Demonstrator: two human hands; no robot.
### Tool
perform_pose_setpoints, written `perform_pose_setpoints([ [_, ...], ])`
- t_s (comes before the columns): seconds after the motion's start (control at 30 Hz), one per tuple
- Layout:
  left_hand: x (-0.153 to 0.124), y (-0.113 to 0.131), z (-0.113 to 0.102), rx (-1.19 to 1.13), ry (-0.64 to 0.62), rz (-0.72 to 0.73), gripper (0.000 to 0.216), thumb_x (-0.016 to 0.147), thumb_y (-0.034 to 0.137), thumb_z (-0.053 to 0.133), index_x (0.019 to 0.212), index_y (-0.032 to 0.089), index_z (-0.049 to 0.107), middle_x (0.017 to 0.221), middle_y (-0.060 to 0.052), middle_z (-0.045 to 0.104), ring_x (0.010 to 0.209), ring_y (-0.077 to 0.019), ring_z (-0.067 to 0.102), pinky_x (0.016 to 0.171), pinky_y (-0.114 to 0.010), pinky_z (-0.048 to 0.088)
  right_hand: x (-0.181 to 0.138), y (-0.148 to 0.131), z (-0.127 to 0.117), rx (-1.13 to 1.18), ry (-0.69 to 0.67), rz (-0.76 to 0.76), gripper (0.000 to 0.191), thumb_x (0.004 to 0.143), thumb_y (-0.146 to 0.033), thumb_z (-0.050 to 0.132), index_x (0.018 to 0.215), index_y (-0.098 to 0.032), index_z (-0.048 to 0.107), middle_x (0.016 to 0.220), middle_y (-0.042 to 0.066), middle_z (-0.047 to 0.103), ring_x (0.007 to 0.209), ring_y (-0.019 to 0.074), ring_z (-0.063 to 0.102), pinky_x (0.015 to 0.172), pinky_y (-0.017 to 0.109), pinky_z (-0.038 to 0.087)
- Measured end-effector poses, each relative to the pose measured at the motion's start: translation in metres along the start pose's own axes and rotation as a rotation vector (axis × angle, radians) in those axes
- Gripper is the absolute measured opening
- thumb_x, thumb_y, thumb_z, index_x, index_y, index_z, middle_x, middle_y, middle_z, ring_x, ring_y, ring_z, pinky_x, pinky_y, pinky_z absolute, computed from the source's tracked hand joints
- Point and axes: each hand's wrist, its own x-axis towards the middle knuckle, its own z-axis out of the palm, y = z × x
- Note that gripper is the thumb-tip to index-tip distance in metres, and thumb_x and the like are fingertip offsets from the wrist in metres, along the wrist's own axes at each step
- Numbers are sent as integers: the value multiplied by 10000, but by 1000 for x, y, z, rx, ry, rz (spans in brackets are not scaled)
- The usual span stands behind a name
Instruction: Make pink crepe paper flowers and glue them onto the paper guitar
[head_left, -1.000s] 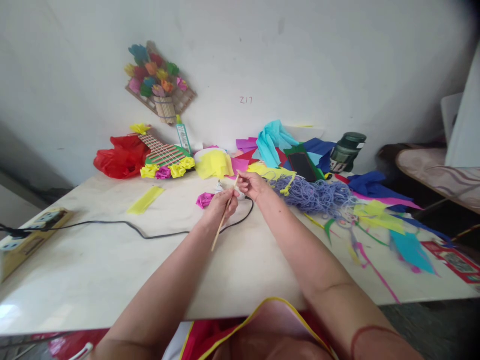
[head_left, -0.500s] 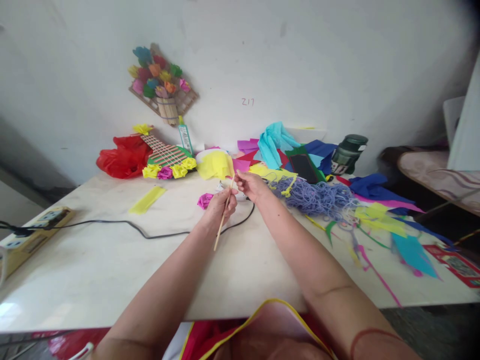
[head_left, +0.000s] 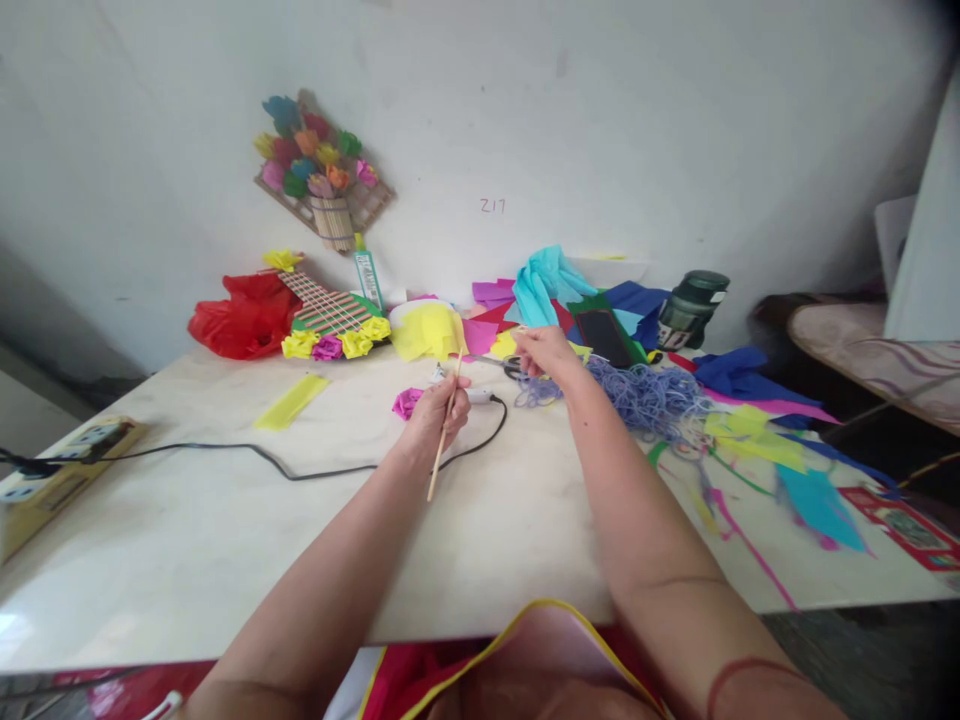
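Observation:
My left hand (head_left: 439,408) is closed round a thin wooden stick (head_left: 438,466), which slants with its lower end toward me. Over the scissors (head_left: 513,367) and some yellow paper (head_left: 502,345) is my right hand (head_left: 546,352), its fingers curled; whatever they hold, if anything, is hidden. The scissors lie with their blades to the left, and I cannot tell whether the hand touches them. A magenta paper flower (head_left: 406,404) lies just left of my left hand. Behind the hand rests a white device (head_left: 480,396) with a black cable.
Tangled purple yarn (head_left: 649,393) and a dark phone (head_left: 604,338) lie to the right, near a dark green jar (head_left: 694,310). A power strip (head_left: 71,470) sits at the left edge, its black cable (head_left: 255,446) crossing the table. A flower-trimmed stick craft (head_left: 334,318) leans against the wall.
My right hand has left the stick's upper end and moved right, over the scissors, which now show. My left hand still holds the stick in nearly the same place.

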Motion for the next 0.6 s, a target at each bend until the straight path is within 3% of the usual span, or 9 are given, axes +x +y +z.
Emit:
perform_pose_setpoints([
  [0.03, 0, 0, 0, 2, -3, -2, 216, 869, 297, 473, 769, 123, 554, 377, 60, 369, 252, -34, 223, 277, -153, 110, 2, 3, -5, -111, 5, -26, 341, 750, -313, 603, 451, -160, 543, 358, 1, 490, 328, 101, 446, 361, 222, 333],
  [0.1, 0, 0, -1, 4, -10, 0, 217, 873, 293, 463, 771, 124, 554, 377, 58, 371, 252, -36, 225, 276, -152, 113, 7, 9, -11, -235, -22, -99, 261, 620, -210, 707, 414, -165, 554, 432, 14, 548, 464, 131, 539, 457, 230, 385],
  [0.17, 0, 0, 0, 2, -15, 1, 219, 876, 290, 458, 773, 124, 556, 375, 55, 373, 253, -38, 226, 275, -151, 113, 10, 12, -11, -261, -68, -185, 179, 457, -74, 764, 484, -180, 622, 613, 20, 642, 669, 164, 603, 578, 233, 425],
  [0.23, 0, -1, 0, -1, -16, 2, 222, 875, 292, 461, 767, 124, 559, 371, 52, 372, 253, -38, 224, 276, -149, 115, 8, 9, -5, -220, -79, -206, 229, 434, -47, 761, 576, -199, 667, 751, 25, 674, 767, 169, 607, 633, 235, 433],
  [0.33, -1, -1, 1, 2, -20, 5, 223, 870, 295, 468, 760, 125, 562, 370, 51, 368, 256, -38, 222, 278, -145, 120, -3, -2, 18, 2, -139, -82, 25, 636, -185, 679, 656, -171, 678, 722, 42, 669, 598, 135, 593, 482, 218, 389],
  [0.37, -1, -1, 2, 6, -22, 10, 221, 868, 295, 469, 757, 127, 561, 370, 51, 368, 257, -37, 222, 279, -143, 121, -8, -7, 27, 123, -206, -44, 77, 681, -230, 649, 692, -160, 679, 753, 52, 677, 555, 123, 584, 430, 207, 357],
  [0.5, -2, -1, 1, 23, -46, 64, 216, 860, 303, 480, 737, 138, 545, 372, 53, 371, 263, -33, 218, 288, -140, 133, -22, -16, 61, 600, -434, 32, 112, 701, -235, 638, 719, -126, 657, 745, 65, 681, 490, 69, 532, 363, 164, 281],
  [0.6, -1, -1, 0, 31, -80, 114, 210, 854, 310, 485, 739, 141, 531, 377, 55, 384, 270, -30, 210, 296, -140, 136, -24, -16, 74, 790, -414, 80, 99, 680, -175, 657, 760, -118, 647, 643, 38, 659, 450, 48, 485, 358, 152, 262],
])
